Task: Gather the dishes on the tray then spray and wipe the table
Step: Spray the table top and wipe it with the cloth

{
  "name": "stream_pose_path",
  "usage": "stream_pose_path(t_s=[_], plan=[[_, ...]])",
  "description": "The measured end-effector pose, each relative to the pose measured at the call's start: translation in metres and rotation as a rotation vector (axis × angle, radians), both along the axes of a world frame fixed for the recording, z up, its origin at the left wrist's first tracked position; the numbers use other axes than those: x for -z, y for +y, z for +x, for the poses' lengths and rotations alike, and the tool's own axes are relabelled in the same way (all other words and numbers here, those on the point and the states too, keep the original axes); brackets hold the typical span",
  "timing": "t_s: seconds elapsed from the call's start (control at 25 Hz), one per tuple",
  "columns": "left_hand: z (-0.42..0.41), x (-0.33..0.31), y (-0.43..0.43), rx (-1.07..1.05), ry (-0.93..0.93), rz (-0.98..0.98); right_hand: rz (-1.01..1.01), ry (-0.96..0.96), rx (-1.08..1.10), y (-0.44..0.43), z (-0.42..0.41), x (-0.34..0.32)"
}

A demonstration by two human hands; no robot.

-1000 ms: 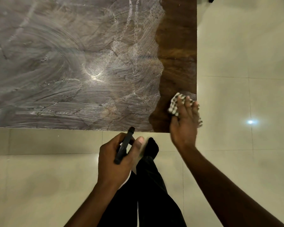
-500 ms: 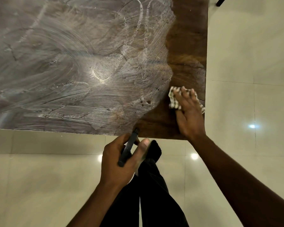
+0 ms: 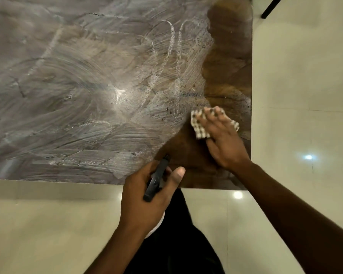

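We pressed the checked cloth (image 3: 200, 129) under our right hand (image 3: 225, 141), fingers straight and spread, toward the wooden table's (image 3: 87, 91) 4 o'clock corner. Our left hand (image 3: 145, 200) curled round the spray bottle (image 3: 156, 179) at 6 o'clock.

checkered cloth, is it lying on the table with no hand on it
No, the right hand presses the checkered cloth flat on the table.

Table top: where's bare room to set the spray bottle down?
Free on the table: the wide smeared stretch left of the cloth, and the dark strip along the right edge beyond it. Crowded: the near right corner, where the right hand presses the cloth and the left hand holds the spray bottle.
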State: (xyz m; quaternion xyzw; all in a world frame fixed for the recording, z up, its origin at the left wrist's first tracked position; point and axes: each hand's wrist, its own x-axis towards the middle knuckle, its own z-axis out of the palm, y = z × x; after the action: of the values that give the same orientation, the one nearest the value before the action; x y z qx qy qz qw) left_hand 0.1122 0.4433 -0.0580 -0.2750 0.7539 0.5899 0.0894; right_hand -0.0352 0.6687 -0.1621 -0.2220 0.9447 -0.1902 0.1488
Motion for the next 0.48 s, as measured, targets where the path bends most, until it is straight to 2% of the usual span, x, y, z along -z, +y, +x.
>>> stream_pose_path(t_s=[0.08, 0.12, 0.16, 0.2, 0.28, 0.36, 0.4, 0.48], plan=[[-0.015, -0.001, -0.001, 0.007, -0.015, -0.055, -0.030, 0.009, 0.379, -0.019, -0.021, -0.001], [-0.022, -0.001, -0.001, 0.013, -0.022, -0.088, -0.015, 0.000, 0.464, -0.036, -0.019, -0.001], [-0.029, -0.002, -0.001, 0.007, -0.022, -0.109, 0.002, -0.003, 0.450, -0.052, -0.009, -0.002], [-0.036, -0.002, -0.001, -0.013, -0.019, -0.111, 0.005, 0.002, 0.334, -0.066, 0.007, -0.001], [-0.048, -0.005, -0.003, -0.041, -0.017, -0.085, -0.020, -0.004, -0.113, -0.077, 0.042, -0.001], [-0.060, -0.010, -0.004, -0.056, -0.007, -0.037, 0.009, 0.005, -0.499, -0.061, 0.038, 0.000], [-0.065, -0.012, -0.005, -0.072, -0.001, -0.024, 0.031, 0.014, -0.560, -0.049, 0.021, 0.000], [-0.073, -0.013, -0.008, -0.104, -0.004, -0.009, 0.065, 0.017, -0.400, -0.033, -0.018, 0.000]])
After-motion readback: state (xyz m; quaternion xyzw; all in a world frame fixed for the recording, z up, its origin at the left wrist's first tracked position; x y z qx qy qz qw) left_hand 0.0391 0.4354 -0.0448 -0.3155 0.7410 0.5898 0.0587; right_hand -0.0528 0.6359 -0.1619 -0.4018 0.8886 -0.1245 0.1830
